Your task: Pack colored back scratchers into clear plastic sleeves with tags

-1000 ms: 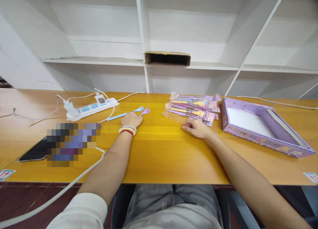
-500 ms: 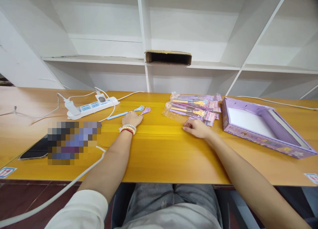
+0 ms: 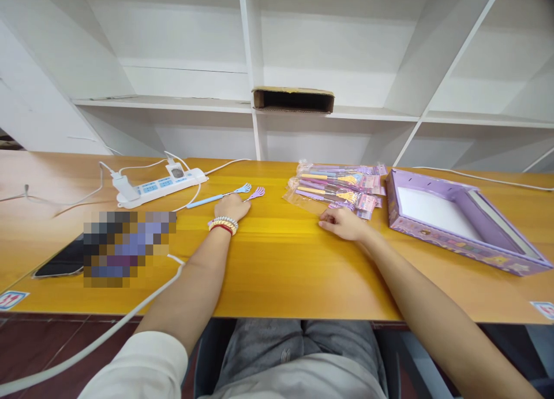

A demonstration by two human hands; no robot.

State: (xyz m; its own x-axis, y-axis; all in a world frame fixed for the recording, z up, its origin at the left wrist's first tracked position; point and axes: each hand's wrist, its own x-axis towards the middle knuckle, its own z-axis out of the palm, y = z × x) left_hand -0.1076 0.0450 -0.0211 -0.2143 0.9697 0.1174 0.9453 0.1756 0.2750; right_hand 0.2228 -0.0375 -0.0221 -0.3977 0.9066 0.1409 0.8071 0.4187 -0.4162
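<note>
My left hand (image 3: 232,206) is closed on a purple back scratcher (image 3: 258,193), whose small claw-shaped head sticks out past the fingers to the right. Its handle is hidden under the hand. Just behind and left of that hand lies a light blue back scratcher (image 3: 206,201) on the wooden table (image 3: 277,272). My right hand (image 3: 341,222) rests on the table with its fingers loosely curled, and nothing shows in them. Right behind it is a pile of back scratchers in clear plastic packs (image 3: 337,185), with blue, yellow and purple ones among them.
A purple open box (image 3: 463,243) stands at the right. On the left are a white power strip (image 3: 162,187) with plugs and cables, and a dark phone (image 3: 63,258) beside a blurred-out patch. White shelves (image 3: 337,41) rise behind, holding a cardboard box (image 3: 294,101).
The purple back scratcher's head has shifted slightly to the right with my left hand. My right hand, the packs and the blue back scratcher have stayed put.
</note>
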